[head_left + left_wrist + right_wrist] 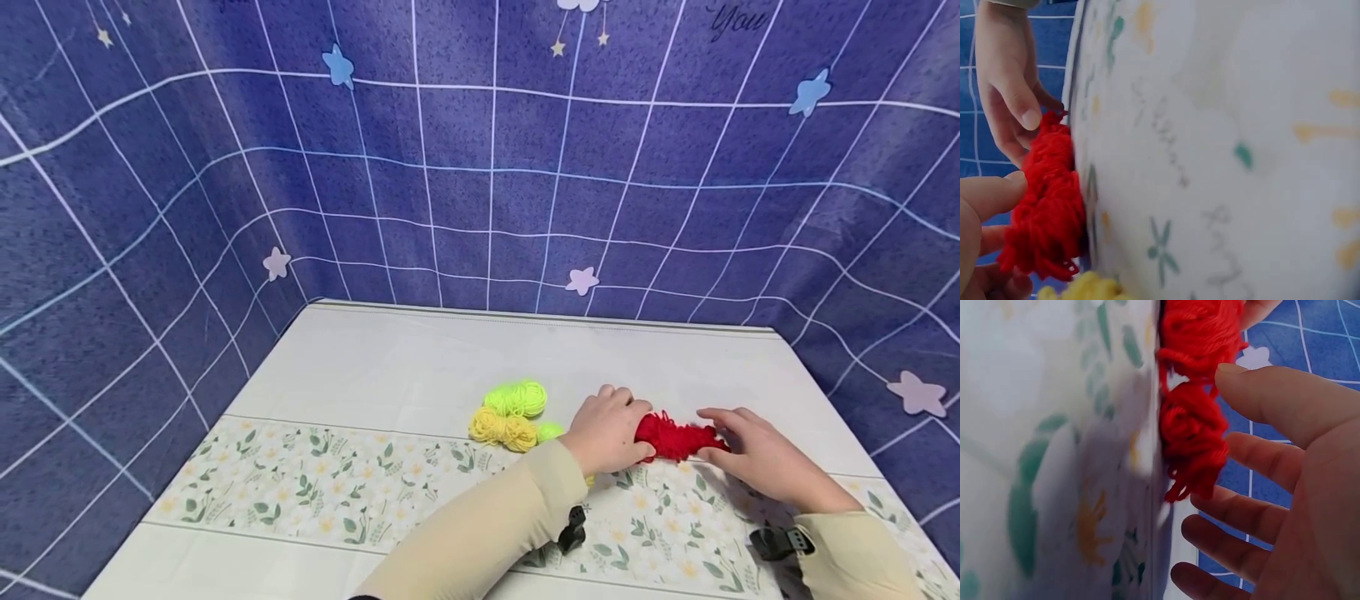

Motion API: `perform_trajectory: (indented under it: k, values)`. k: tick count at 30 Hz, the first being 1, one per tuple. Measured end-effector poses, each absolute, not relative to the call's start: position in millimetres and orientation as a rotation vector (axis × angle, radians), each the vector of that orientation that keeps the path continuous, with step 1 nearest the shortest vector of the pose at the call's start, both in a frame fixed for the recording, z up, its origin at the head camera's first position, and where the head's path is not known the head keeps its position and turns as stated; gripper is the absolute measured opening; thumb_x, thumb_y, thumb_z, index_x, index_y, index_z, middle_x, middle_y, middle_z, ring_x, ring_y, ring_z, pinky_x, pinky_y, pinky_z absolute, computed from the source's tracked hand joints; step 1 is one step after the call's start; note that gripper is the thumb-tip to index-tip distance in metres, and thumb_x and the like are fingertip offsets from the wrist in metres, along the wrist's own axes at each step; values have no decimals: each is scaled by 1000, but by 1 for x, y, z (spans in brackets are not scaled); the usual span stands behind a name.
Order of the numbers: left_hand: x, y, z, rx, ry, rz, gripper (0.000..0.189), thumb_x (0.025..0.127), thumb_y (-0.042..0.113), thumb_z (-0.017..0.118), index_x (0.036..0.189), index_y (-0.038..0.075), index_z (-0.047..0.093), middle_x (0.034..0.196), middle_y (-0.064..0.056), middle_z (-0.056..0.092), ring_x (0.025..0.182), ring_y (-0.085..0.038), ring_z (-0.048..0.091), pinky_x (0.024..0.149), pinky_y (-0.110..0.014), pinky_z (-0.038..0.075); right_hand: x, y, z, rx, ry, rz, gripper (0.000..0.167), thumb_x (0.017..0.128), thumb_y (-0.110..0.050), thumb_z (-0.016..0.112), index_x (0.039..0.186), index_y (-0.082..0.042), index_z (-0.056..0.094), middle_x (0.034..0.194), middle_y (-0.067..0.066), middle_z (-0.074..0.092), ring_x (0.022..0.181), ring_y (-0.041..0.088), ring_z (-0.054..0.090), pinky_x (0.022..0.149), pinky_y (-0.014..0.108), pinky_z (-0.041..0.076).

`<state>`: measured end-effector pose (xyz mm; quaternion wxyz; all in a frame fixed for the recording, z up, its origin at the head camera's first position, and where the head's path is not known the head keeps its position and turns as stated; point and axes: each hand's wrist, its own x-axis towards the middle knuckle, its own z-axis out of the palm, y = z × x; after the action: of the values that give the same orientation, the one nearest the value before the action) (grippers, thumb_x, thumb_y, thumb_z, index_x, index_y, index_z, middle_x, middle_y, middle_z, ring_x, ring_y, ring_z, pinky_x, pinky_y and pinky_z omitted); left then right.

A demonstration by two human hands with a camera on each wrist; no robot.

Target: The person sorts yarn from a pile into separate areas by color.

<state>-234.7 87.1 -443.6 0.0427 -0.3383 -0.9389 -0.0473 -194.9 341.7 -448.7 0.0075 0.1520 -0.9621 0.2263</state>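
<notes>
A bundle of red yarn [678, 438] lies on the table between the two hands, loops of strand sticking out along it. My left hand [609, 429] holds its left end, the thumb on the near side and the fingers reaching over the far side. In the left wrist view, that thumb lies against the red strands. At the other end, my right hand [757, 457] has its fingers spread and relaxed. Its thumb [1254, 387] touches the yarn in the right wrist view, where the bundle narrows between two thicker parts.
Left of the hands lie a neon green yarn bundle [516, 398] and a yellow yarn bundle [504, 429]. A smaller green piece [550, 432] peeks out beside the left wrist. The white table [420, 358] has a floral band and meets a blue gridded curtain [457, 200] behind.
</notes>
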Motion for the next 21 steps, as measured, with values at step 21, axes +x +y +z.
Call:
perform_trajectory:
  k: [21]
  values:
    - [-220, 6, -426, -1184, -2736, -368, 61, 93, 49, 66, 147, 23, 52, 128, 6, 56, 113, -13, 48, 95, -28, 43, -188, 293, -423, 637, -2884, 678, 52, 91, -33, 77, 137, -13, 61, 126, 8, 62, 115, 33, 56, 88, 54, 49]
